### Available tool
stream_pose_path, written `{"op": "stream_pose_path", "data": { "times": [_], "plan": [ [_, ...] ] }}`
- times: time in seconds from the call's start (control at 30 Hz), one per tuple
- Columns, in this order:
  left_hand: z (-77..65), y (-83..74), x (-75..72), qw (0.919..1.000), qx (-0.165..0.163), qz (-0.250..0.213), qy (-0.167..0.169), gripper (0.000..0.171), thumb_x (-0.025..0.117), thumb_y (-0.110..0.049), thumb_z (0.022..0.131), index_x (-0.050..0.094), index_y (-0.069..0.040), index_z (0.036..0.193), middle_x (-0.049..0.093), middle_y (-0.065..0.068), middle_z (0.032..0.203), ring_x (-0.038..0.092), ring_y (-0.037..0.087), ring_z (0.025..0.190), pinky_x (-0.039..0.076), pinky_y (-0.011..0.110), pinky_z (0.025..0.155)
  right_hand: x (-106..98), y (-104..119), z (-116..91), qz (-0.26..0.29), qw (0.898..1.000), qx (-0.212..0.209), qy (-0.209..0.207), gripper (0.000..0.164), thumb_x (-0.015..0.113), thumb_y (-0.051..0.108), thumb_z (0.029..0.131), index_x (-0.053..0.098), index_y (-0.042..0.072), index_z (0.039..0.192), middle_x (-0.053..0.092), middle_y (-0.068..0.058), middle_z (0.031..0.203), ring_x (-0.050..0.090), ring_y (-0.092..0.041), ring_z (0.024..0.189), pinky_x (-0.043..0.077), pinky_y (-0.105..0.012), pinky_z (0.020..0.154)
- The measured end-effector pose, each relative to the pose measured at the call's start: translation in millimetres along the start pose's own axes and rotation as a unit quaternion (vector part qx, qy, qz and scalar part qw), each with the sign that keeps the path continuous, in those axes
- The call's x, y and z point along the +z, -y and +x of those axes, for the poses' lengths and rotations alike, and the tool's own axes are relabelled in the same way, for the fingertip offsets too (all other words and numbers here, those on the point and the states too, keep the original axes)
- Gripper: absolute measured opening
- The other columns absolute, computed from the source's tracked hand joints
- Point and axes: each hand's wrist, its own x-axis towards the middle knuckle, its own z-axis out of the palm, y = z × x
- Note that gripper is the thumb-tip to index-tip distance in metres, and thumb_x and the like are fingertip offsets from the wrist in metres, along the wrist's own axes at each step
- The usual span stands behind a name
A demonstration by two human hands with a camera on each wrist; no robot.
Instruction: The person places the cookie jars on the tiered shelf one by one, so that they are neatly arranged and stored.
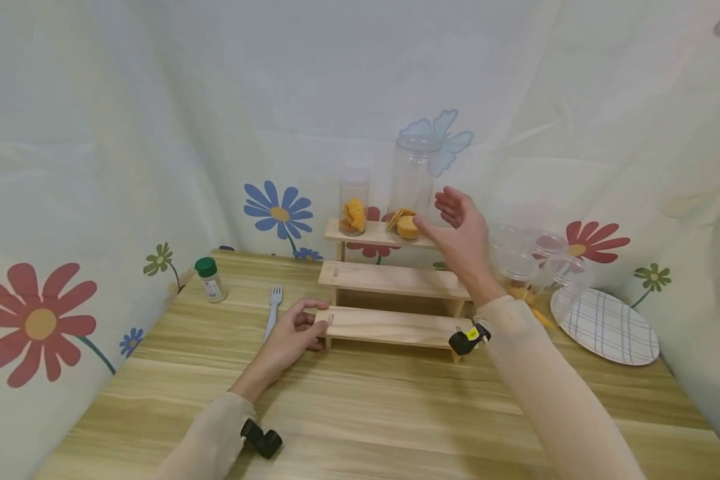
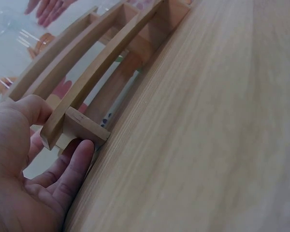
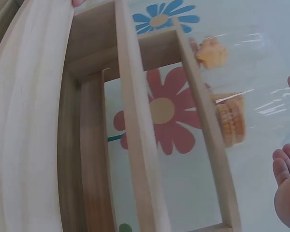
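Note:
A three-step wooden shelf (image 1: 390,324) stands on the table. My left hand (image 1: 291,332) grips the left end of its lowest step; in the left wrist view, fingers lie against the short leg (image 2: 84,124) under that end. On the top step stands a tall clear jar (image 1: 411,177) with round crackers (image 1: 407,227) at the bottom. Left of it is a smaller clear jar (image 1: 355,190) holding orange snacks (image 1: 353,217). My right hand (image 1: 465,237) is raised just right of the tall jar, fingers spread from the thumb and holding nothing.
Several clear containers (image 1: 516,263) cluster right of the shelf, beside a checked plate (image 1: 612,330). On the left are a green-capped shaker bottle (image 1: 211,280) and a pale fork (image 1: 274,310). A flowered curtain (image 1: 216,133) hangs behind the table (image 1: 348,413).

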Motion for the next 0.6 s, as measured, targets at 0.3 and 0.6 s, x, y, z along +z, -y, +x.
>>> {"op": "stream_pose_path", "data": {
  "times": [0.3,0.6],
  "plan": [
    [0.5,0.3,-2.2,1.0000,-0.002,-0.002,0.002,0.038,0.073,-0.017,0.110,0.064,-0.013,0.147,0.072,0.019,0.117,0.074,0.028,0.099,0.069,0.036,0.079,-26.9,13.3,-32.3,0.065,0.992,-0.082,-0.064,0.067,0.087,0.005,0.096,0.059,0.005,0.156,0.068,-0.013,0.150,0.063,-0.028,0.142,0.049,-0.036,0.124],
    [0.3,0.5,-0.4,1.0000,-0.001,0.001,0.003,0.037,0.072,-0.017,0.110,0.064,-0.013,0.146,0.071,0.018,0.115,0.074,0.028,0.098,0.069,0.037,0.079,-55.4,18.7,-69.3,0.121,0.982,-0.120,-0.086,0.069,0.082,-0.013,0.092,0.060,0.006,0.155,0.067,-0.013,0.151,0.060,-0.035,0.144,0.047,-0.032,0.124]
  ]
}}
